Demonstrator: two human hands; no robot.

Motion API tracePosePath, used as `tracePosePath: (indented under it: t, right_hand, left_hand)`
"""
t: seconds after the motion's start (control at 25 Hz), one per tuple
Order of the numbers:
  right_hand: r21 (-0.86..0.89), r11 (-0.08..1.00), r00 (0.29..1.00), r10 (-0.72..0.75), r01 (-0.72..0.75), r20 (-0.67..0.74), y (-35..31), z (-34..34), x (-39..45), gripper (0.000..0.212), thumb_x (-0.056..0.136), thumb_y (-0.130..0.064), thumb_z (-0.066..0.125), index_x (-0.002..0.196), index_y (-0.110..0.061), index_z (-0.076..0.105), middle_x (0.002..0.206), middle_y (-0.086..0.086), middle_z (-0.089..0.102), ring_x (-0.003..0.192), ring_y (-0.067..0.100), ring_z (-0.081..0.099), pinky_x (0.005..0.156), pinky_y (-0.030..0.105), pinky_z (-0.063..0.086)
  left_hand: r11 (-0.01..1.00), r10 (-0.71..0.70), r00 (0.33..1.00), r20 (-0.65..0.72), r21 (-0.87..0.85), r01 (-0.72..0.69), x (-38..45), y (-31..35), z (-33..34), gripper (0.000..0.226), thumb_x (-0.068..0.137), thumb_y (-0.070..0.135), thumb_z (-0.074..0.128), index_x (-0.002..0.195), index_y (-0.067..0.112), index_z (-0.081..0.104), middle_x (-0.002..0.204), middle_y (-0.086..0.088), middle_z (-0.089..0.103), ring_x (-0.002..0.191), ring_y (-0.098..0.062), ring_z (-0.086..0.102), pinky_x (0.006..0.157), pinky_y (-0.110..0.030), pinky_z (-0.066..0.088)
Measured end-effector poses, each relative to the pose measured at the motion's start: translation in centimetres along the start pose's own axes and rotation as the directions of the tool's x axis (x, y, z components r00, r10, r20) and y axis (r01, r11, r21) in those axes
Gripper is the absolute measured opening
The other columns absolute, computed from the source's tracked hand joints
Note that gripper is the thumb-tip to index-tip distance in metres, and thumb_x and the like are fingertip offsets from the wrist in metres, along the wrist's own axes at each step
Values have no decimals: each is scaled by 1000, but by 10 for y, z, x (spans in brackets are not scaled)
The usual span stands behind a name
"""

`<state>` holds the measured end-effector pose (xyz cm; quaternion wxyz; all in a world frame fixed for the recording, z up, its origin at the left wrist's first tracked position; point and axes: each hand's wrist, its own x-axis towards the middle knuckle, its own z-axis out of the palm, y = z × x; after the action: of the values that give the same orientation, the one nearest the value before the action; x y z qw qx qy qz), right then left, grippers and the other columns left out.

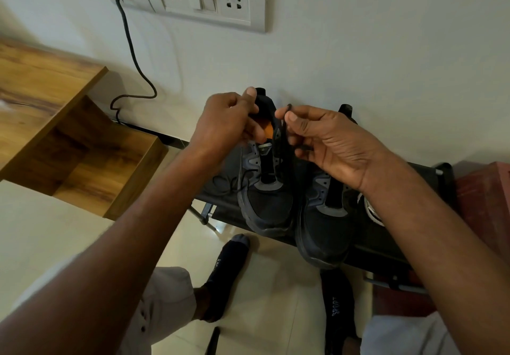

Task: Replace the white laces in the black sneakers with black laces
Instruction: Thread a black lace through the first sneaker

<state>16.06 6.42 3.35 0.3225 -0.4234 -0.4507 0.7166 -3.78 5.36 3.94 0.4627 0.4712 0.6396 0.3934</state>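
both hands, left hand [229, 122] and right hand [328, 144], pinch black lace [280, 144] above left sneaker [265, 189]; right sneaker [325, 216] beside it looks unlaced.

The one word that reads clearly is "SPORT", in pale capital letters running lengthwise along the top of the dark sock [339, 309] on the person's right foot, which stands on the tiled floor [276, 285] below the sneakers. The dark sock on the left foot [225, 269] carries pale lettering of the same kind, but it is turned at an angle and partly hidden, so it cannot be read with certainty. A small grey tag on the tongue of the left sneaker [266, 189] bears a mark too small and blurred to make out.
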Motion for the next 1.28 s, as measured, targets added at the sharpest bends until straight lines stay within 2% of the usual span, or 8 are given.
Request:
tracePosePath:
  t: [0.28,0.44,0.52,0.64,0.72,0.88,1.12,1.28]
  right_hand:
    - [146,987,998,63,-59,-18,-4,-3,0,24,93,-35,69,110,-17,74,101,-1,74,69,8,58,49,18,36]
    - [135,990,958,73,-36,-276,-2,-11,3,18,97,-34,71,90,-17,72,75,-3,64,55,8,51,44,20,35]
    - [-236,969,828,-72,-75,-556,2,-21,3,22,96,-31,73,80,-17,69,68,-4,62,53,10,53,49,25,40]
    - [-787,554,678,-471,-272,-565,11,-28,1,21,90,-22,73,110,-18,67,105,-1,65,88,18,62,76,31,46]
    - [-848,527,773,-515,-55,-370,13,-16,1,41,91,-23,75,129,-22,61,123,-3,60,94,15,62,82,28,47]
    - [-470,867,964,-241,162,-111,10,18,1,24,99,-25,71,122,-15,72,95,-4,76,74,-3,65,65,13,51]
    - [-492,849,942,-300,193,-148,8,1,3,40,91,-20,81,128,-22,68,116,-7,73,73,-3,64,66,13,50]
    - [-402,898,972,-226,179,-71,7,10,-1,15,95,-15,76,109,-13,75,86,0,77,66,0,63,54,13,44]
  left_hand:
    - [993,-37,965,260,-102,66,-3,0,13,65,105,65,34,117,12,69,99,-11,79,97,-25,76,95,-47,55]
    - [985,20,986,168,-171,9,-2,4,2,51,106,55,45,110,8,64,58,1,56,66,-26,70,86,-45,55]
    - [937,48,997,-62,-343,-67,2,7,-12,32,107,37,54,104,6,61,56,6,41,51,-13,51,69,-37,53]
    - [906,22,977,-210,-410,-108,9,5,-27,13,105,22,58,101,10,59,61,6,39,52,-8,40,58,-27,46]
    - [928,40,986,-162,-360,-96,10,1,-20,9,103,19,61,101,11,61,62,7,42,53,-8,40,56,-26,43]
    - [957,77,996,47,-282,-61,5,0,5,15,103,24,62,107,9,63,57,4,46,52,-12,41,52,-25,39]
    - [973,52,988,147,-232,-16,2,-2,10,16,101,25,66,104,9,62,65,-4,54,54,-13,45,50,-24,37]
    - [976,70,980,183,-214,-30,0,-2,13,21,98,28,71,104,9,63,63,-3,54,52,-13,44,48,-24,36]
